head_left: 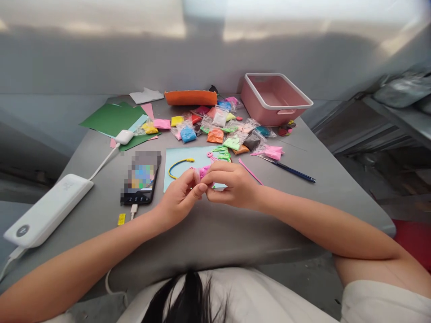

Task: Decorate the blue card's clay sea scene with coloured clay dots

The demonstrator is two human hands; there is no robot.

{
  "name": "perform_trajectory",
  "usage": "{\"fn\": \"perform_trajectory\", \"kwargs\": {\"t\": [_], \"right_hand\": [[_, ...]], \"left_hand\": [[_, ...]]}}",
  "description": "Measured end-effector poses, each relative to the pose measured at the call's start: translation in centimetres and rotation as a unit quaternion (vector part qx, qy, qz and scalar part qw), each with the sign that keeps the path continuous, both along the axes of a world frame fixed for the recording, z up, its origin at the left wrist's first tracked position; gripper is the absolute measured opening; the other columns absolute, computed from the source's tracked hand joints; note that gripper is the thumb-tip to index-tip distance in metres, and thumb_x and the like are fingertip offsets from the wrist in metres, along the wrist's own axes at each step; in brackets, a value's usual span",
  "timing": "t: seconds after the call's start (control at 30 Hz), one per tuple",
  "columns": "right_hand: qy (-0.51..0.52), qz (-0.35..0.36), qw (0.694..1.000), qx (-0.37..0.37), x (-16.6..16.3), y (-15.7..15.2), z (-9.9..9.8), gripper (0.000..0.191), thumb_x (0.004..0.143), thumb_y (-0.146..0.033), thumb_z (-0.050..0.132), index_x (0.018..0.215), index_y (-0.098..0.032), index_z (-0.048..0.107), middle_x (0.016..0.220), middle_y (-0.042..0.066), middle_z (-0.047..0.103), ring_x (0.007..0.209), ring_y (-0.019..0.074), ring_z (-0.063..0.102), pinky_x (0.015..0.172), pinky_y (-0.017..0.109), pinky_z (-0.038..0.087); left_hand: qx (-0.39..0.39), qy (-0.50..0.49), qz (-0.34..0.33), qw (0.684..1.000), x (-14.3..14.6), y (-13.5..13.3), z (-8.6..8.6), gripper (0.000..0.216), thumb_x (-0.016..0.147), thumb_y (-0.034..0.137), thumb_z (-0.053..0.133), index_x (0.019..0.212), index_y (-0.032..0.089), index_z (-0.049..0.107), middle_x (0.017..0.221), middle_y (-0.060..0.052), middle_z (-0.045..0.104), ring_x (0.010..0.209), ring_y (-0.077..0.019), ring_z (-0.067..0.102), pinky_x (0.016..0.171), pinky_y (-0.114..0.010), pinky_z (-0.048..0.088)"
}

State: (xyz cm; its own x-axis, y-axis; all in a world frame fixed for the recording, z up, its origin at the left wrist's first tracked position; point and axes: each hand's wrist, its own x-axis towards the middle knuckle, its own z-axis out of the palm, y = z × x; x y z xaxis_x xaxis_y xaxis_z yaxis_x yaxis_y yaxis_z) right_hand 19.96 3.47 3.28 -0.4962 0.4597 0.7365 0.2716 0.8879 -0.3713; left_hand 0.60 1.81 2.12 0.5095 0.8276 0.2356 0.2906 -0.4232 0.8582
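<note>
My left hand (180, 195) and my right hand (232, 181) meet above the front of a light blue sheet (172, 154). Between their closed fingers is a small see-through bag with something bright pink (204, 171), probably modelling clay; the fingers hide part of it. On the sheet lies a curved blue and yellow strip (173, 168), left of the hands. Green fringed pieces (222, 153) and a small pink round shape (210, 155) sit at its upper right. A thin pink strip (249, 171) rests just beyond my right hand.
Several bags of coloured clay (215, 135) lie behind the sheet. Farther back stand an orange case (191, 98) and a pink basket (261, 103). A slim dark blue tool (289, 170) lies right. Left are a phone (141, 177), cabled white power bank (50, 211) and green paper (111, 119).
</note>
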Motion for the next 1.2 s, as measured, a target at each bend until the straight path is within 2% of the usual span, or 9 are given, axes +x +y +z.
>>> {"fn": "perform_trajectory", "kwargs": {"t": [0.23,0.43,0.63,0.7,0.77,0.87,1.0,1.07,1.2], "right_hand": [[0.025,-0.014,1.000,0.013,0.1,-1.5,-1.2,0.012,0.086,-0.008,0.060,0.084,-0.019,0.064,0.074,0.003,0.069,0.068,0.0122,0.063,0.064,0.024,0.055],[0.004,-0.017,0.995,0.103,1.1,-1.5,-1.9,0.013,0.083,-0.007,0.064,0.087,-0.020,0.062,0.078,0.003,0.074,0.080,0.0171,0.072,0.078,0.032,0.057],[-0.048,-0.020,0.980,0.191,1.5,-1.7,-2.3,0.003,0.090,-0.018,0.065,0.088,-0.018,0.065,0.081,0.001,0.077,0.103,0.0225,0.074,0.098,0.040,0.052],[-0.046,-0.033,0.980,0.188,1.3,-1.9,-2.3,0.005,0.091,-0.020,0.064,0.086,-0.018,0.063,0.078,0.002,0.075,0.096,0.0227,0.073,0.091,0.040,0.053],[-0.044,-0.029,0.988,0.148,1.1,-1.9,-2.3,0.014,0.093,-0.030,0.061,0.084,-0.019,0.059,0.071,0.003,0.069,0.078,0.0210,0.066,0.076,0.038,0.054],[-0.050,0.028,0.996,0.073,1.1,-1.6,-2.3,0.028,0.099,-0.044,0.053,0.085,-0.020,0.054,0.067,0.004,0.061,0.065,0.0182,0.054,0.062,0.034,0.050],[-0.087,0.079,0.991,0.066,1.3,-1.4,-2.1,0.015,0.101,-0.027,0.049,0.088,-0.020,0.051,0.072,0.005,0.062,0.068,0.0177,0.054,0.063,0.031,0.048],[-0.104,0.060,0.990,0.072,1.3,-1.5,-2.0,0.013,0.097,-0.018,0.048,0.084,-0.021,0.050,0.070,0.003,0.060,0.065,0.0172,0.051,0.061,0.031,0.046],[-0.117,0.010,0.990,0.076,0.9,-2.3,-1.9,0.022,0.087,-0.012,0.049,0.069,-0.023,0.042,0.058,-0.001,0.046,0.055,0.0164,0.035,0.052,0.031,0.033]], "left_hand": [[0.142,0.078,-0.029,0.986,-1.1,-0.8,0.5,0.015,0.099,0.018,0.045,0.086,0.021,0.050,0.074,0.002,0.055,0.065,-0.0131,0.052,0.061,-0.023,0.044],[0.230,0.113,-0.058,0.965,-1.4,-0.8,0.1,0.012,0.099,0.014,0.047,0.094,0.019,0.057,0.078,-0.001,0.065,0.067,-0.0143,0.059,0.062,-0.023,0.047],[0.291,0.127,-0.017,0.948,-1.2,-1.4,-0.1,0.016,0.094,0.013,0.052,0.080,0.019,0.057,0.064,0.001,0.061,0.056,-0.0142,0.054,0.054,-0.026,0.042],[0.303,0.128,-0.007,0.944,-1.0,-1.8,0.2,0.018,0.092,0.011,0.052,0.076,0.020,0.055,0.061,0.002,0.058,0.053,-0.0136,0.051,0.052,-0.026,0.039],[0.316,0.128,-0.006,0.940,-1.0,-2.1,0.4,0.021,0.091,0.011,0.053,0.072,0.020,0.053,0.059,0.003,0.056,0.051,-0.0135,0.048,0.050,-0.028,0.037],[0.332,0.129,-0.018,0.934,-0.9,-2.5,0.6,0.022,0.092,0.014,0.053,0.071,0.021,0.054,0.058,0.003,0.056,0.050,-0.0136,0.046,0.049,-0.030,0.035],[0.344,0.133,-0.017,0.929,-0.7,-2.7,0.6,0.024,0.092,0.013,0.050,0.070,0.021,0.052,0.057,0.003,0.055,0.050,-0.0140,0.045,0.050,-0.031,0.034],[0.347,0.139,-0.011,0.928,-0.6,-2.7,0.6,0.024,0.091,0.012,0.051,0.068,0.021,0.051,0.056,0.002,0.054,0.049,-0.0141,0.044,0.050,-0.031,0.033],[0.361,0.150,-0.004,0.921,-0.4,-2.8,0.6,0.026,0.089,0.011,0.051,0.066,0.022,0.048,0.054,0.003,0.054,0.048,-0.0135,0.044,0.050,-0.031,0.031]]}}
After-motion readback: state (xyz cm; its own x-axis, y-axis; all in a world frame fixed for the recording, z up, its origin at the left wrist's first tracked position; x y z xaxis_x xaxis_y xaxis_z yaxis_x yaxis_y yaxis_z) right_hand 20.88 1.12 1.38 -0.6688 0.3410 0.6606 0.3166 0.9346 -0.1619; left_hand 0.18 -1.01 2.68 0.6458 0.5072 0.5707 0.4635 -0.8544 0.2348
